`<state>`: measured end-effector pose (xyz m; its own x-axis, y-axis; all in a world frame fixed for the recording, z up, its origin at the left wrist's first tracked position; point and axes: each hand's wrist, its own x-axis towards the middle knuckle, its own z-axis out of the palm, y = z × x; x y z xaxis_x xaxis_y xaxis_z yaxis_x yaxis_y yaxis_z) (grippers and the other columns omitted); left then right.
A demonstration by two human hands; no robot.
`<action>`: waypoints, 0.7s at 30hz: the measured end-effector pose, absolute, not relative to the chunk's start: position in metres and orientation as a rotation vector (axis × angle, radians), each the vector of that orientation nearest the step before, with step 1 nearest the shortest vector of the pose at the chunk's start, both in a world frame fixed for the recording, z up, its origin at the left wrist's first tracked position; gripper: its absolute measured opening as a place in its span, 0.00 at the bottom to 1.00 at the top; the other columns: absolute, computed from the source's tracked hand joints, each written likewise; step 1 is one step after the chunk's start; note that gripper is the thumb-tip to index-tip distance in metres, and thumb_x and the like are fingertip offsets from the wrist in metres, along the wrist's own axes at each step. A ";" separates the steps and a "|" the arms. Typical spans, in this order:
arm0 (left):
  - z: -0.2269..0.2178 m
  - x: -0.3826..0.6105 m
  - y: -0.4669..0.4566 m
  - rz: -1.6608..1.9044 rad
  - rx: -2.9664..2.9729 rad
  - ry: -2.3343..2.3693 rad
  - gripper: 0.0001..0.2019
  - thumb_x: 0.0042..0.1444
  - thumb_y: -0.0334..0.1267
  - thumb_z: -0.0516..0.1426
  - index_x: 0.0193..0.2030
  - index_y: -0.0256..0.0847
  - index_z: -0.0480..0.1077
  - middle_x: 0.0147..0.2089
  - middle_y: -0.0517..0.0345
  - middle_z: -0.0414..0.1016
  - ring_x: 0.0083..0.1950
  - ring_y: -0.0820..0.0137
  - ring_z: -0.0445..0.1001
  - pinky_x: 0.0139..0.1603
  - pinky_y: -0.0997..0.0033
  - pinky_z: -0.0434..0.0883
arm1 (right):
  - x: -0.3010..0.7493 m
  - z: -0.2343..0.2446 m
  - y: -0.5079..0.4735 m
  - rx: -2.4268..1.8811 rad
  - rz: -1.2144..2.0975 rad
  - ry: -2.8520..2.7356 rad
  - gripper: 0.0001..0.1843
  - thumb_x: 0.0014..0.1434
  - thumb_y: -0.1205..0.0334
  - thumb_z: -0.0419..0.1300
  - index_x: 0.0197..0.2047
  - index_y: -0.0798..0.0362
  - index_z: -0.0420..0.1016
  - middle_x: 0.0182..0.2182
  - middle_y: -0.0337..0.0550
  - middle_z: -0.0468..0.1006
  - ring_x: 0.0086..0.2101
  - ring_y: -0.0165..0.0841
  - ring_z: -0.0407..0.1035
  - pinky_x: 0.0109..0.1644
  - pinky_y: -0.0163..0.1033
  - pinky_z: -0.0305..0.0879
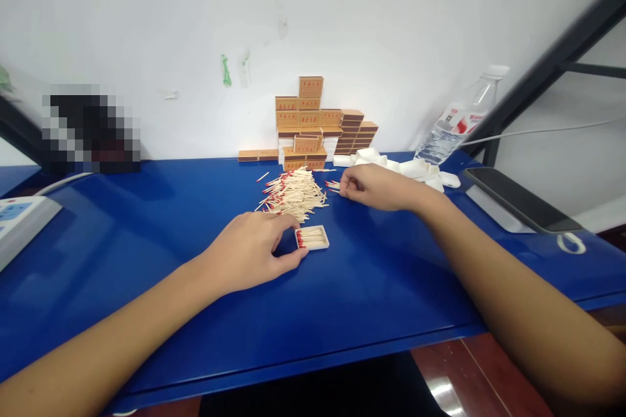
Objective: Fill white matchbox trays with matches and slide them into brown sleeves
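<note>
A small white matchbox tray (313,238) with red-tipped matches in it lies on the blue table (372,287). My left hand (249,251) rests beside it, thumb and fingers closed on the tray's left end. A loose pile of matches (293,194) lies just behind the tray. My right hand (374,187) is at the right edge of the pile, fingers curled and pinching a few matches (333,186).
Stacked brown matchboxes (313,124) stand against the wall, with empty white trays (405,166) heaped to their right. A water bottle (454,124) lies tilted at the back right, a phone (518,199) is at the right and a white device (19,221) at the left.
</note>
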<state>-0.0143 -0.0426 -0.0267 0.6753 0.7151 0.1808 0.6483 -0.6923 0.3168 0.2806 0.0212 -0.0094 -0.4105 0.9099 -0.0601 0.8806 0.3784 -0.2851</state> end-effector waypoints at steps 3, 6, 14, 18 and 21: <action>-0.025 -0.014 -0.043 0.432 2.661 1.122 0.16 0.64 0.49 0.60 0.50 0.42 0.77 0.25 0.63 0.70 0.26 0.69 0.69 0.30 0.68 0.60 | 0.275 -0.015 0.024 -1.608 0.256 -2.507 0.05 0.62 0.64 0.57 0.35 0.54 0.74 0.33 0.47 0.78 0.32 0.34 0.68 0.37 0.38 0.58; -0.024 -0.014 -0.043 0.416 2.663 1.131 0.16 0.64 0.49 0.60 0.50 0.42 0.77 0.25 0.63 0.70 0.26 0.69 0.69 0.30 0.68 0.60 | 0.277 -0.018 0.027 -1.563 0.184 -2.506 0.06 0.63 0.62 0.58 0.39 0.55 0.74 0.34 0.47 0.77 0.33 0.35 0.67 0.37 0.38 0.57; -0.025 -0.014 -0.043 0.414 2.665 1.125 0.16 0.64 0.50 0.59 0.50 0.41 0.77 0.26 0.62 0.70 0.27 0.69 0.69 0.30 0.67 0.61 | 0.283 -0.019 0.030 -1.602 0.169 -2.504 0.09 0.66 0.59 0.59 0.40 0.55 0.76 0.35 0.49 0.78 0.35 0.37 0.68 0.39 0.40 0.58; -0.024 -0.014 -0.043 0.399 2.664 1.136 0.16 0.64 0.50 0.59 0.50 0.41 0.77 0.25 0.63 0.70 0.27 0.68 0.69 0.30 0.67 0.61 | 0.286 -0.017 0.030 -1.666 0.139 -2.527 0.08 0.65 0.65 0.56 0.37 0.55 0.75 0.35 0.48 0.78 0.33 0.35 0.68 0.38 0.40 0.57; -0.023 -0.014 -0.043 0.398 2.670 1.141 0.15 0.64 0.50 0.59 0.50 0.42 0.77 0.25 0.63 0.69 0.26 0.69 0.69 0.30 0.67 0.60 | 0.288 -0.017 0.031 -1.729 0.088 -2.528 0.07 0.63 0.66 0.56 0.36 0.55 0.76 0.35 0.49 0.79 0.32 0.35 0.68 0.37 0.40 0.58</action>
<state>-0.0139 -0.0429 -0.0230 0.6639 0.7297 0.1636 0.6728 -0.6784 0.2952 0.2878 0.0312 -0.0175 -0.3611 0.9320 0.0315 0.9276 0.3624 -0.0907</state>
